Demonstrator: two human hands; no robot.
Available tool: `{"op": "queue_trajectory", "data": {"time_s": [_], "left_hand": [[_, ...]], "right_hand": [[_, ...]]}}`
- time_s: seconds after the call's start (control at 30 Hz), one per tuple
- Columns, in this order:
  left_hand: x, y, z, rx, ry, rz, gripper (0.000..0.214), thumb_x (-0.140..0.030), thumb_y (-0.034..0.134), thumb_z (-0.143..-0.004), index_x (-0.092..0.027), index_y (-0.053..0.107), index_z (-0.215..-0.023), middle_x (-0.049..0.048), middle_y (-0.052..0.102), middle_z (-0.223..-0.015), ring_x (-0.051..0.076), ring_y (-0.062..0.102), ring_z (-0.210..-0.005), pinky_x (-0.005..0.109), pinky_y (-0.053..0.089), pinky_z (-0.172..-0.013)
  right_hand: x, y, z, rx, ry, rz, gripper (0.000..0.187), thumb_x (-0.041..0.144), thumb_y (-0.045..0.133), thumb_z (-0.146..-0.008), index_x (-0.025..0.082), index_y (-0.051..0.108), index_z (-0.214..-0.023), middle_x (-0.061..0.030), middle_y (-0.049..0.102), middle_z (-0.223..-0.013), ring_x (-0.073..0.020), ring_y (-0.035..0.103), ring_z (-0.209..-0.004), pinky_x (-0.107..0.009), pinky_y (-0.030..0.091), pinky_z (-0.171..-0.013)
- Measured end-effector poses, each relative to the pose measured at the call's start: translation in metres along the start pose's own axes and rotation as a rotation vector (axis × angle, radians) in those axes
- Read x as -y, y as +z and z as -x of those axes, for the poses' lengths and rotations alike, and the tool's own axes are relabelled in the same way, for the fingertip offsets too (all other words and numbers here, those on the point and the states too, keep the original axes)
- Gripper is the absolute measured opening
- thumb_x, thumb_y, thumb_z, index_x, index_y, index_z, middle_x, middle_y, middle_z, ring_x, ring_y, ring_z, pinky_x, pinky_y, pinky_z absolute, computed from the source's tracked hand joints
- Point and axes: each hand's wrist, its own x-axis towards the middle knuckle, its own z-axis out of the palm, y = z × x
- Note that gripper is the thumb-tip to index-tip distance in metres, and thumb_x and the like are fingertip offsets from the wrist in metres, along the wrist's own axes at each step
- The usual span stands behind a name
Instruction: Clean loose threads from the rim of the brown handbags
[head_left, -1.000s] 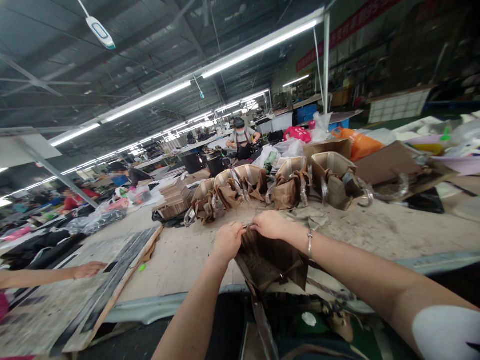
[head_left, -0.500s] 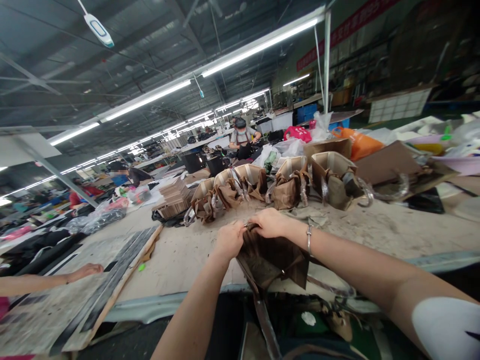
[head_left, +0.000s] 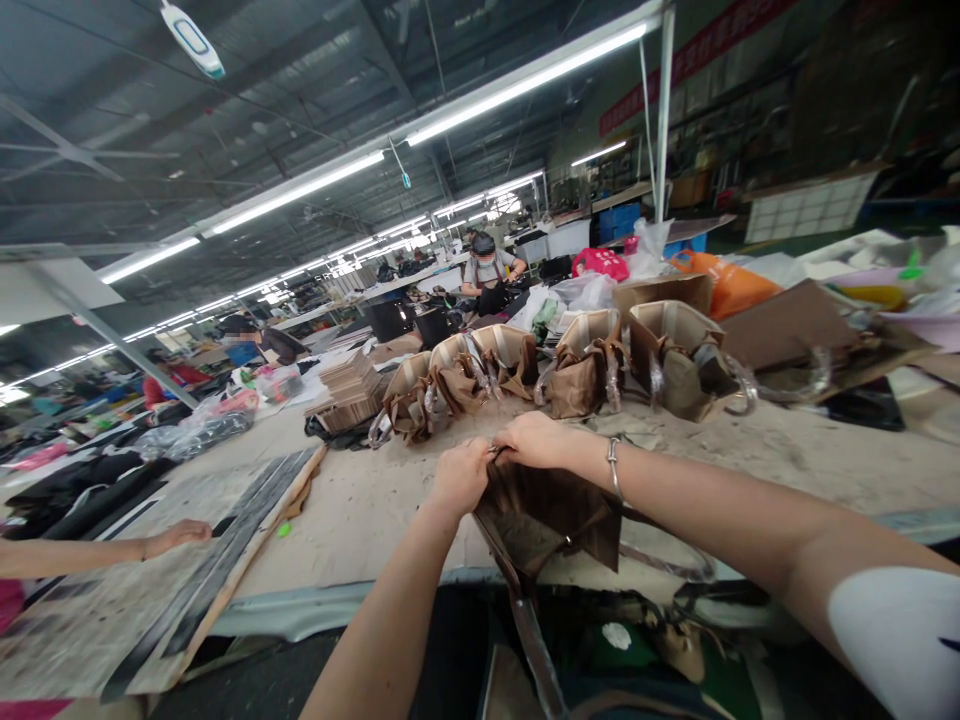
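A brown handbag (head_left: 547,525) stands at the near edge of the worktable, its mouth facing me and a long strap hanging down over the edge. My left hand (head_left: 463,476) is closed on the bag's far upper rim. Right beside it, my right hand (head_left: 531,441) grips the same rim, fingers curled and nearly touching the left. The fingertips and what exactly they pinch are hidden. Farther back, several similar brown handbags (head_left: 577,375) stand in a row with wrapped handles.
A stack of brown boards (head_left: 349,388) is beyond, left of the bags. At left, another person's hand (head_left: 176,537) rests over a worn board (head_left: 247,530). Plastic bags and an orange bag (head_left: 727,285) lie at the back right. The table edge (head_left: 337,602) runs before me.
Both hands stay on the bag's rim with hardly any movement. The view has shifted slightly, and the other person's hand at left has moved a little to the right.
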Motion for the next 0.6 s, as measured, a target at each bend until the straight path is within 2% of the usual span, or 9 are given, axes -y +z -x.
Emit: {"op": "queue_trajectory", "data": {"time_s": [0.23,0.33,0.43,0.6], "left_hand": [[0.005,0.008,0.000,-0.064,-0.020,0.114,0.015,-0.027,0.047,-0.086,-0.018,0.056,-0.078,0.0023,0.062,-0.079,0.015,0.057,-0.078,0.024,0.037,-0.069],[0.005,0.011,0.000,-0.115,-0.044,0.229,0.012,-0.026,0.053,-0.083,-0.019,0.057,-0.075,0.0009,0.063,-0.078,0.014,0.058,-0.079,0.023,0.038,-0.072],[0.004,0.010,0.000,-0.147,-0.101,0.336,0.007,-0.026,0.058,-0.080,-0.020,0.055,-0.081,-0.0005,0.064,-0.081,0.013,0.059,-0.079,0.022,0.040,-0.072],[0.005,0.008,0.003,-0.126,-0.160,0.483,0.040,-0.021,0.069,-0.069,-0.021,0.049,-0.103,0.0010,0.065,-0.097,0.016,0.060,-0.092,0.025,0.043,-0.079]], "right_hand": [[0.001,0.004,-0.002,-0.021,-0.003,0.007,0.024,0.028,0.043,-0.086,0.020,0.065,-0.089,-0.0076,0.067,-0.087,-0.0205,0.062,-0.079,-0.026,0.041,-0.065],[0.000,0.006,0.001,-0.025,0.001,0.005,0.025,0.029,0.042,-0.086,0.020,0.065,-0.089,-0.0074,0.067,-0.087,-0.0205,0.061,-0.079,-0.026,0.041,-0.064],[-0.002,0.005,0.003,-0.025,0.014,0.000,0.026,0.031,0.042,-0.087,0.020,0.065,-0.089,-0.0076,0.067,-0.087,-0.0204,0.061,-0.079,-0.025,0.040,-0.064],[-0.004,0.006,0.001,-0.007,0.053,-0.017,0.028,0.035,0.042,-0.088,0.021,0.066,-0.090,-0.0072,0.067,-0.088,-0.0196,0.061,-0.081,-0.025,0.040,-0.067]]}}
